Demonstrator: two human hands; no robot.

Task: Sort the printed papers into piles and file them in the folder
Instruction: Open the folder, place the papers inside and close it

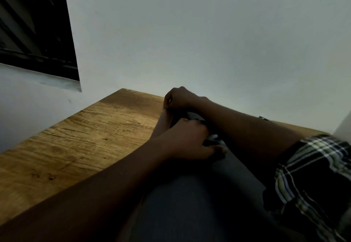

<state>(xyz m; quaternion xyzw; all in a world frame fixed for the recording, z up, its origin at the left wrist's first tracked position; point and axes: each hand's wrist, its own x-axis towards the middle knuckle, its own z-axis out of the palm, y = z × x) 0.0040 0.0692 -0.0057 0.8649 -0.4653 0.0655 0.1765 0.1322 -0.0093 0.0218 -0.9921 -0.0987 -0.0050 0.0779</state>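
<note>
The left hand (pixel 190 141) curls its fingers round a dark part of the grey folder (pixel 190 200), which lies on the wooden bench (pixel 85 137) beneath both forearms. A sliver of pale paper (pixel 213 137) shows beside its knuckles. Just beyond, the right hand (pixel 180 99) is curled at the folder's far end; whether it grips anything I cannot tell

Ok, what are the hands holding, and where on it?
Both seem to grip the dark folder: the right hand pinches its far corner, the left hand curls round its middle, over some white paper.
</note>
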